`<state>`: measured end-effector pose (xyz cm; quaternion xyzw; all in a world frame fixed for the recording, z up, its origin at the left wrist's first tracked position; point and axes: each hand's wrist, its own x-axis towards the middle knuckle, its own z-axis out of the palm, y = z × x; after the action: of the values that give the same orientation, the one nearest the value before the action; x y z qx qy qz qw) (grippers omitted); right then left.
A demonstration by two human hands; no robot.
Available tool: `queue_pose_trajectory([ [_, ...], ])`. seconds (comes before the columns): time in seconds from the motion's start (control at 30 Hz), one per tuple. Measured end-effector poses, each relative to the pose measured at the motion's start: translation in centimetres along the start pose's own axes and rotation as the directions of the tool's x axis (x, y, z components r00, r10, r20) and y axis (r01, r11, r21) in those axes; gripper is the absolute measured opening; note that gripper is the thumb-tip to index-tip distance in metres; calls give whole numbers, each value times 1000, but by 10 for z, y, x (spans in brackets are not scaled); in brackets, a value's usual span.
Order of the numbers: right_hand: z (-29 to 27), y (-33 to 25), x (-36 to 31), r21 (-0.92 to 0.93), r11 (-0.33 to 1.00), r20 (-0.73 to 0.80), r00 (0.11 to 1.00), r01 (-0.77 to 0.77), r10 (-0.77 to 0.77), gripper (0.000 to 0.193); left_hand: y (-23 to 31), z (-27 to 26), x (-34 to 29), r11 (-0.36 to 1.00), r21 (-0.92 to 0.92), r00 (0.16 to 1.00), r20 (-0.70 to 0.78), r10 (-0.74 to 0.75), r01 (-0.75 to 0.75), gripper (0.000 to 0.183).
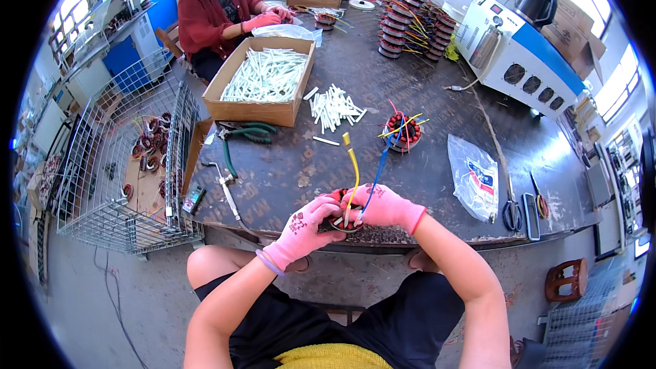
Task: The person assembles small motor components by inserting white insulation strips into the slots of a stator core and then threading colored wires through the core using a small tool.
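Both of my hands wear pink gloves and meet at the table's near edge. My left hand (307,228) is wrapped round the left side of a small motor stator (346,225) with red windings. A yellow lead (354,167) and a blue lead (378,176) rise from it. My right hand (388,209) pinches at the stator's right side, by the foot of the leads; its fingertips partly hide what they grip. Beyond my hands a second wound stator (402,131) with red, blue and yellow wires rests on the table. White sleeve tubes (335,108) lie loose in a pile to its left.
A cardboard box (256,113) of white tubes stands at left, pliers (246,133) and a thin metal-nozzled tool (231,195) before it. Stators (403,24) are stacked far back. At right are a plastic bag (473,178), scissors (511,212) and a white-blue machine (519,55). A co-worker (212,20) sits far left.
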<state>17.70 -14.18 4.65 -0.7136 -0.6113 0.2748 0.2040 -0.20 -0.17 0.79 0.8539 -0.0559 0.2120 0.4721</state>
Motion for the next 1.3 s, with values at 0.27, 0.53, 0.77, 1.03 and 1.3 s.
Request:
queue_pose_trajectory([
  [0.27, 21, -8, -17, -175, 984, -264, 964, -14, -34, 19, 4, -5, 4, 981, 144, 991, 50, 123, -129, 46],
  [0.53, 20, -1, -18, -57, 998, -267, 963, 12, -27, 23, -17, 9, 0, 1000, 16, 1000, -7, 16, -16, 52],
  [0.77, 3, -4, -5, -90, 995, -62, 997, 40, -46, 25, -23, 11, -1, 999, 2, 999, -33, 34, -34, 53],
  [1.03, 13, -28, -4, -272, 962, -126, 992, -7, -28, 16, -25, 11, -3, 998, -18, 997, -55, 56, -57, 45],
  [1.3, 28, -32, -16, -485, 866, -294, 955, -118, -35, 15, -22, 10, -2, 997, 48, 996, -62, 70, -67, 41],
])
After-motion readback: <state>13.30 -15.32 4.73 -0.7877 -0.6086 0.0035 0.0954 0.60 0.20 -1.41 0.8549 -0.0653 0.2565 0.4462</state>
